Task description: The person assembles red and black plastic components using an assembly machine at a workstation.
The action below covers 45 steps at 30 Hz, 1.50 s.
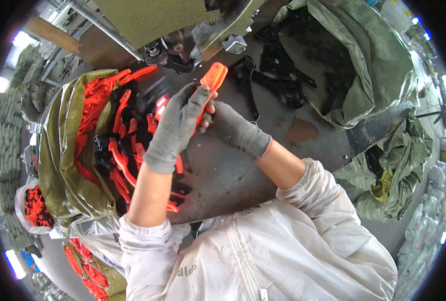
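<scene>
My left hand (175, 123), in a grey glove, is wrapped round a long orange handle (214, 76). Its upper end shows two side-by-side plates with small holes. My right hand (235, 129), gloved the same way, is closed against the handle's lower part, and bare fingertips show between the hands. Whatever the right fingers grip is hidden. Several orange-and-black lever pieces (124, 161) lie in a heap left of my left forearm. Beyond my right hand lie black bracket-like parts (246, 83).
An olive sack (60, 160) of orange pieces stands at the left; a green sack (383, 65) with black parts lies at the back right. A machine with a yellowish plate (152, 20) overhangs the metal table (228, 175). Crumpled green sacking (398, 175) lies at right.
</scene>
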Each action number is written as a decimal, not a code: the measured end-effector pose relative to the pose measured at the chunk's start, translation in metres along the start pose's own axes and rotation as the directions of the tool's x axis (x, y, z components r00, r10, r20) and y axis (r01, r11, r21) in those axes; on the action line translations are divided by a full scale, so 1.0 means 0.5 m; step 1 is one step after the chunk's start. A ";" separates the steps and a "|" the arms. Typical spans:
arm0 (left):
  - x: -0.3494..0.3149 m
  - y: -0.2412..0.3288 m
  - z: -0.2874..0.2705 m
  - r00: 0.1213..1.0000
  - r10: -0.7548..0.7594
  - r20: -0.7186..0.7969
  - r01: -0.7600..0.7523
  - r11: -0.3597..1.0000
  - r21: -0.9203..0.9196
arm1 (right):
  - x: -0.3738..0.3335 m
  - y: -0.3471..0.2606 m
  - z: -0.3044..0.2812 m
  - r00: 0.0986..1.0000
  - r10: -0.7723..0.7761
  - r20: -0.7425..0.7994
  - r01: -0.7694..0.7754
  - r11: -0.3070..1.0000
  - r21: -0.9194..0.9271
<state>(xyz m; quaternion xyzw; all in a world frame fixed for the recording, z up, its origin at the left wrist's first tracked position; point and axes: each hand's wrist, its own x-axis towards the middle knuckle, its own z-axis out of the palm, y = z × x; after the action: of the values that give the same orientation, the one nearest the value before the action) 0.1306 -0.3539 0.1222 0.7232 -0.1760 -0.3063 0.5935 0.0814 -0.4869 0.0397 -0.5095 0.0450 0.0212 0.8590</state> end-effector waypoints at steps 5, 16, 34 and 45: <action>0.036 -0.171 -0.114 0.979 0.112 -0.168 -0.005 0.845 0.534 | -0.041 -0.025 -0.135 0.897 -0.401 -0.184 -0.245 -0.107 -0.963; 0.083 -0.077 -0.106 0.998 -0.063 -0.031 0.065 0.996 0.054 | 0.028 -0.130 -0.089 0.987 0.012 -0.159 -0.071 0.927 -0.368; 0.357 -0.202 -0.433 0.893 0.324 -0.312 0.262 0.191 0.946 | 0.050 -0.098 -0.049 0.952 0.243 -0.185 -0.293 0.896 -0.333; 0.184 -0.052 -0.326 0.989 -0.030 -0.144 0.036 0.999 0.040 | 0.007 -0.126 -0.066 0.961 0.247 -0.122 -0.276 0.883 -0.380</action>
<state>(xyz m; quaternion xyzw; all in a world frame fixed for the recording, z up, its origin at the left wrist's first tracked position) 0.3029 -0.2824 0.0928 0.7587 -0.1271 -0.2594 0.5840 0.0884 -0.5460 0.0789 -0.6612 0.1383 0.1275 0.7263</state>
